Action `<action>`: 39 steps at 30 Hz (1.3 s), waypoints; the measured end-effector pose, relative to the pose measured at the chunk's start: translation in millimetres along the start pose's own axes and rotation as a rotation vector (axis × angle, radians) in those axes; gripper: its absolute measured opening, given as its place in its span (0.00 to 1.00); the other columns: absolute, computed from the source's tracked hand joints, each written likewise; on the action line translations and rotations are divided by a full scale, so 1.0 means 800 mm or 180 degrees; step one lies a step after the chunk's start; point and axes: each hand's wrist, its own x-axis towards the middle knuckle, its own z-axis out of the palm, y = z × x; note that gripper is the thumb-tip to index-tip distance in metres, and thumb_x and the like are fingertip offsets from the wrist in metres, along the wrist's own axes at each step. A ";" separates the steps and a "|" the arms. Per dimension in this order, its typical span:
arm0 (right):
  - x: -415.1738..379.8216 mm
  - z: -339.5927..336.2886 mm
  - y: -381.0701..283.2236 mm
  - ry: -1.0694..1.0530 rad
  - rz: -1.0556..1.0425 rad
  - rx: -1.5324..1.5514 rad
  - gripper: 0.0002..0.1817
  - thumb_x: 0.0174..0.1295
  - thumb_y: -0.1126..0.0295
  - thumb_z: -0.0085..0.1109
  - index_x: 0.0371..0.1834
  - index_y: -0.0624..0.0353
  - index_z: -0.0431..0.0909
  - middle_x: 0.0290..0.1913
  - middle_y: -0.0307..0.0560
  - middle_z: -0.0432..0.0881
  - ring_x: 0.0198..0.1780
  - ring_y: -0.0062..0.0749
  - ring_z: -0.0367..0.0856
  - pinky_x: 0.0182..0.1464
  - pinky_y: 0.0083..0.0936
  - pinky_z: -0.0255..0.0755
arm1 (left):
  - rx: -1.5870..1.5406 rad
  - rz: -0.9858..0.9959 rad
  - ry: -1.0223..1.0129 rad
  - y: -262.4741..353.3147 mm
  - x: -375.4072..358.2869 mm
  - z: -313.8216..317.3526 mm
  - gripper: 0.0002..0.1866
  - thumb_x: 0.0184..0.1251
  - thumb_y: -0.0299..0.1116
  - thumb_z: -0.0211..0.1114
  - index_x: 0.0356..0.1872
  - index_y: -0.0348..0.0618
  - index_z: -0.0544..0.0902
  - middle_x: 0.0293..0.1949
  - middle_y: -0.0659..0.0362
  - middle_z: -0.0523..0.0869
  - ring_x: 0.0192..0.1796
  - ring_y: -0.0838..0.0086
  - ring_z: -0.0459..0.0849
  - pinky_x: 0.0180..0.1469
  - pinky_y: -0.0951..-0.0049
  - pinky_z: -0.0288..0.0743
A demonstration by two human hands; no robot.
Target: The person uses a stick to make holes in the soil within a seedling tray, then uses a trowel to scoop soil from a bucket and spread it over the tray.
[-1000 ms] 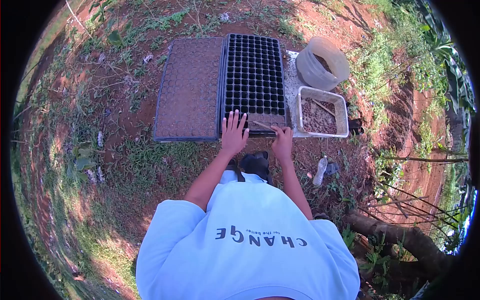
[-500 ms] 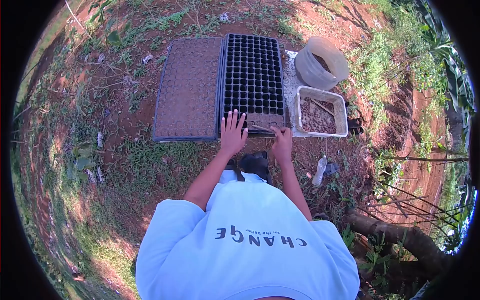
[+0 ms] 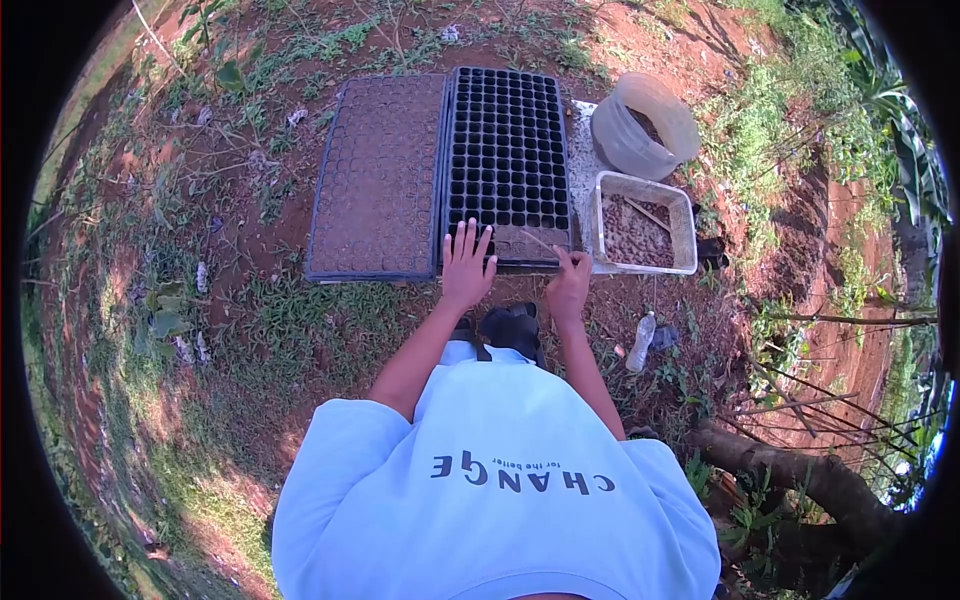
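The black seedling tray (image 3: 508,150) lies at 12 o'clock from the person, and its far cells look hollow and dark, while brown soil (image 3: 508,241) is seen at its 6 o'clock end. On this near end, towards 7 o'clock, the left hand (image 3: 466,270) is laid flat, with the fingers apart and pointed to 12 o'clock; nothing is held in it. By the right hand (image 3: 567,285) a thin stick (image 3: 543,242) is held, the grip being closed on it with thumb and fingers together. The stick is pointed to 10 o'clock, over the soil; whether it is touched by the tip cannot be told. At 2 o'clock from the right hand a white rectangular tub (image 3: 645,268) is placed, and at 1 o'clock a translucent bucket (image 3: 612,125). A soil-filled tray (image 3: 370,277) is set beside the black one, at its 9 o'clock side.
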 end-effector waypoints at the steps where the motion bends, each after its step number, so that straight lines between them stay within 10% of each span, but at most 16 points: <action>1: 0.002 -0.001 0.000 0.0060 0.0078 0.0093 0.25 0.49 0.89 0.54 0.52 0.56 0.81 0.43 0.53 0.69 0.48 0.51 0.71 0.51 0.39 0.69 | 0.0002 0.0004 -0.0033 0.000 0.000 -0.001 0.33 0.73 0.48 0.48 0.77 0.56 0.55 0.78 0.50 0.50 0.80 0.57 0.44 0.77 0.48 0.35; 39: 0.001 -0.004 -0.003 -0.0664 0.0451 0.0439 0.17 0.61 0.81 0.53 0.49 0.49 0.82 0.44 0.49 0.72 0.42 0.50 0.79 0.40 0.41 0.75 | -0.0037 0.0097 0.0058 -0.002 -0.002 -0.002 0.33 0.72 0.46 0.49 0.76 0.52 0.57 0.78 0.50 0.51 0.80 0.57 0.45 0.77 0.49 0.36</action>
